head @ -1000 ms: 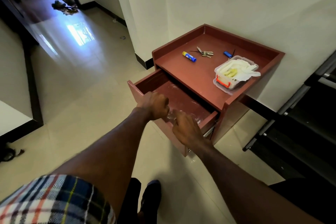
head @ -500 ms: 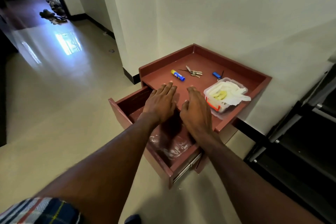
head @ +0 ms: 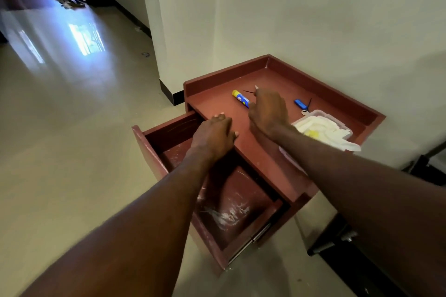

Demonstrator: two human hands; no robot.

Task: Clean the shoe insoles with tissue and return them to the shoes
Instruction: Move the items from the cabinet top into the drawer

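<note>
A red-brown cabinet (head: 272, 152) stands against the cream wall (head: 313, 19) at the 3 o'clock side of the frame, its raised rim running round a flat top, and its drawer (head: 231, 202) is pulled far out toward 7 o'clock, the inside floor scuffed with pale marks. Both forearms reach in from the bottom edge toward the cabinet top. The left hand (head: 214, 136) lies palm down at the front edge of the top, just above the open drawer, its fingers loosely bent with their tips resting on the surface; it holds nothing that can be seen. The right hand (head: 269, 111) is farther in, toward 12 o'clock from the left, palm down with fingers curved over the spot where a thin dark cord and a pale tip show past its knuckles; whether it grips anything beneath cannot be told. Its thumb side lies just beside the blue and yellow tube (head: 240, 98). At 3 o'clock from the right hand sits a clear plastic box (head: 337, 120) holding white tissue (head: 323, 130) that spills over its near rim, partly hidden by the right forearm. A small blue lighter-like object (head: 300, 103) lies just beyond the box. Neither shoes nor insoles can be picked out near the cabinet.
</note>
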